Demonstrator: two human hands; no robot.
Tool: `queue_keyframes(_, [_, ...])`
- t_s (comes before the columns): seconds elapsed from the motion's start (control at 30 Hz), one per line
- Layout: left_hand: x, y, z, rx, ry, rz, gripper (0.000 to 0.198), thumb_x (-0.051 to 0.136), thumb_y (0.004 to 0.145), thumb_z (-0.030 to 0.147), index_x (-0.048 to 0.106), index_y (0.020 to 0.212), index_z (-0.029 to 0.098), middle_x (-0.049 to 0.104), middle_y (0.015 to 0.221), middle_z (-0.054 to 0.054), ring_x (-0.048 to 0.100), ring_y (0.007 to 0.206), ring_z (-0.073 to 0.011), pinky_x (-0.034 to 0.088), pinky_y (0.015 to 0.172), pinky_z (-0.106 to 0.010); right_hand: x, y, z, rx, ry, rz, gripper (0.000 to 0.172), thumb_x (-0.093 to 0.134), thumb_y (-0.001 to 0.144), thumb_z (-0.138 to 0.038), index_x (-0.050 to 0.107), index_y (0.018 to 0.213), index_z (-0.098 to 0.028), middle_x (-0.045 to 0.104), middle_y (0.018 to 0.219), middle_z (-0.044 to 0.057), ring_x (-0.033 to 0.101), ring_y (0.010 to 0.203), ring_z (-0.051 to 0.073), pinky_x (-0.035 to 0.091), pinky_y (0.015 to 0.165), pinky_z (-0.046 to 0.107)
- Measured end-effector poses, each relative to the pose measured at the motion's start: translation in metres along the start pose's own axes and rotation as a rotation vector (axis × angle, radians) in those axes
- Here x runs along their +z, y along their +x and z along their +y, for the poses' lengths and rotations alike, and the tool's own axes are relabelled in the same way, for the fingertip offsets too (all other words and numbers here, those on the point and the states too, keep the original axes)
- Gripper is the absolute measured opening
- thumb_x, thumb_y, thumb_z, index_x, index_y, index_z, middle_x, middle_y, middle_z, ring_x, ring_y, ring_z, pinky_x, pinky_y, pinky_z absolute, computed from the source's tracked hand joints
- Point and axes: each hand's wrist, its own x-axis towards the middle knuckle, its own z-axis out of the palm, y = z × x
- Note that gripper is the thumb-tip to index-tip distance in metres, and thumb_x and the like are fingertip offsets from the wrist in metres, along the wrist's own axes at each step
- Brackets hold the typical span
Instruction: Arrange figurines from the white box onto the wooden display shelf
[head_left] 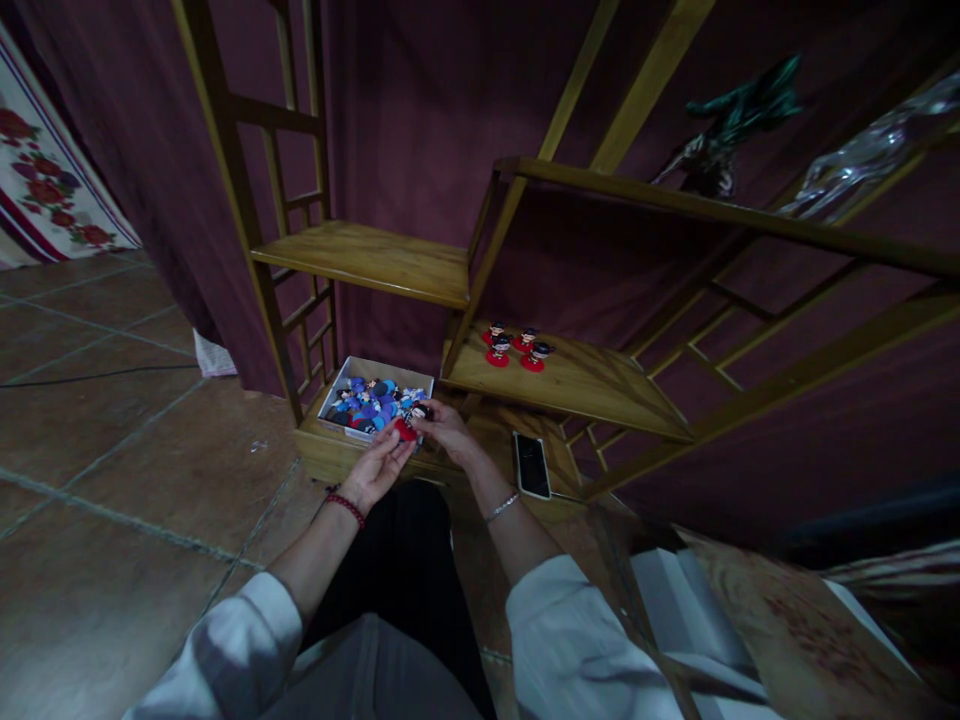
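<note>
Both my hands meet in front of the shelf, over the near right corner of a white box point(346, 372). Between them is a small figurine point(406, 430) with a dark head and a red base. My left hand point(381, 465) pinches the red base from below. My right hand point(447, 432) has its fingers closed on the figurine's upper part. Inside the box lie many small figurines point(373, 402) in blue, purple and black, heaped together. Several similar figurines point(517, 345) with red round bases stand upright on the middle shelf board point(585, 385).
A phone point(532, 465) lies on the low board to the right of my hands. Wooden uprights point(247, 200) and a higher board point(367, 258) frame the space. A green ornament point(742, 110) and a clear glass piece point(862, 160) stand on the upper right shelf.
</note>
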Motion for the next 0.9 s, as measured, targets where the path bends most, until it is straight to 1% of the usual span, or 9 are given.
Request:
queue_keyframes(0.13, [-0.0012, 0.0012, -0.0013, 0.008, 0.001, 0.004, 0.029, 0.056, 0.075, 0.008, 0.060, 0.102, 0.017, 0.066, 0.094, -0.005, 0.061, 0.088, -0.0130, 0.044, 0.090, -0.029, -0.0016, 0.0016, 0.0019, -0.017, -0.016, 0.012, 0.047, 0.074, 0.049, -0.022, 0.059, 0.093, -0.018, 0.062, 0.067, -0.004, 0.054, 0.055, 0.009, 0.045, 0.056, 0.023])
queue_keyframes(0.3, [0.0015, -0.0013, -0.0008, 0.010, 0.023, 0.010, 0.022, 0.055, 0.076, 0.009, 0.061, 0.096, 0.015, 0.067, 0.090, -0.004, 0.062, 0.084, -0.0127, 0.046, 0.087, -0.028, -0.0028, 0.0002, 0.0008, -0.040, -0.017, -0.038, 0.044, 0.073, 0.049, -0.022, 0.060, 0.092, -0.018, 0.062, 0.070, -0.003, 0.054, 0.058, 0.010, 0.045, 0.059, 0.024])
queue_keyframes(0.37, [0.0029, -0.0020, -0.0003, 0.013, 0.029, 0.008, 0.020, 0.055, 0.076, 0.009, 0.061, 0.095, 0.015, 0.067, 0.089, -0.004, 0.063, 0.083, -0.0126, 0.046, 0.087, -0.028, -0.0025, -0.0009, 0.0002, -0.041, 0.000, -0.039, 0.045, 0.073, 0.049, -0.022, 0.060, 0.092, -0.018, 0.062, 0.071, -0.003, 0.054, 0.058, 0.010, 0.045, 0.059, 0.024])
queue_keyframes(0.5, [0.0035, -0.0015, 0.0002, 0.009, 0.035, 0.012, 0.021, 0.057, 0.075, 0.009, 0.061, 0.095, 0.014, 0.067, 0.090, -0.006, 0.063, 0.084, -0.0134, 0.046, 0.087, -0.028, -0.0019, -0.0028, 0.0001, -0.038, 0.024, -0.024, 0.046, 0.073, 0.048, -0.023, 0.060, 0.092, -0.018, 0.062, 0.070, -0.003, 0.054, 0.057, 0.009, 0.046, 0.059, 0.024])
queue_keyframes(0.7, [0.0000, -0.0003, -0.0005, 0.019, 0.029, 0.014, 0.020, 0.058, 0.074, 0.010, 0.062, 0.093, 0.014, 0.067, 0.090, -0.006, 0.062, 0.084, -0.0129, 0.047, 0.087, -0.028, -0.0015, -0.0046, -0.0010, -0.047, 0.025, -0.038, 0.047, 0.075, 0.047, -0.026, 0.060, 0.091, -0.018, 0.063, 0.070, -0.003, 0.055, 0.058, 0.010, 0.047, 0.060, 0.024])
queue_keyframes(0.9, [0.0013, -0.0018, -0.0009, 0.020, 0.025, 0.018, 0.020, 0.057, 0.075, 0.010, 0.061, 0.094, 0.013, 0.066, 0.090, -0.007, 0.062, 0.085, -0.0131, 0.046, 0.087, -0.029, -0.0022, -0.0044, -0.0029, -0.034, 0.027, -0.049, 0.050, 0.076, 0.046, -0.026, 0.060, 0.092, -0.018, 0.064, 0.071, -0.003, 0.057, 0.061, 0.011, 0.048, 0.065, 0.026])
